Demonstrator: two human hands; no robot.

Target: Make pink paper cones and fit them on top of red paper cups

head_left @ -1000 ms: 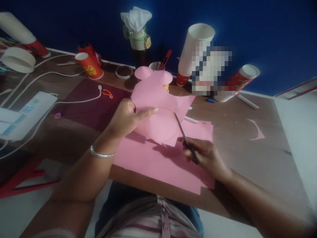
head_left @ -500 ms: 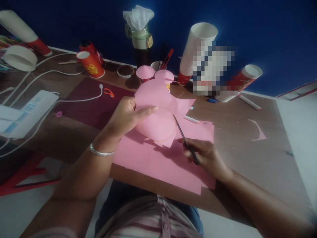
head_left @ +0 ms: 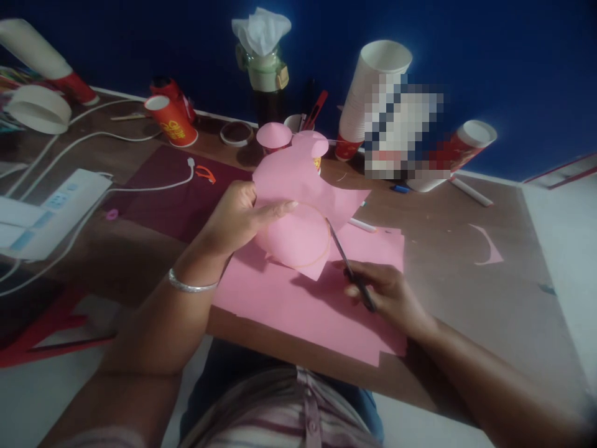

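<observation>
My left hand (head_left: 249,214) is closed on a pink paper sheet (head_left: 301,180), its thumb on top and the other fingers hidden beneath. A round outline is drawn on that sheet, and its edges are cut unevenly. My right hand (head_left: 382,292) grips a pair of scissors (head_left: 347,264) with dark handles. The blades meet the paper at the right side of the outline. Under the held sheet, more pink paper (head_left: 364,323) lies on the table. Just behind stand two cups topped with pink paper cones (head_left: 274,135).
A tall stack of paper cups (head_left: 380,81) and a bottle with tissue (head_left: 265,68) stand along the wall. At left are a red cup (head_left: 172,121), a white power strip (head_left: 56,202) and cables. A paper scrap (head_left: 487,242) lies at right on the wooden table (head_left: 443,280).
The lower corner of the held paper has shifted slightly down and left by the scissors. Both hands keep nearly the same place and hold.
</observation>
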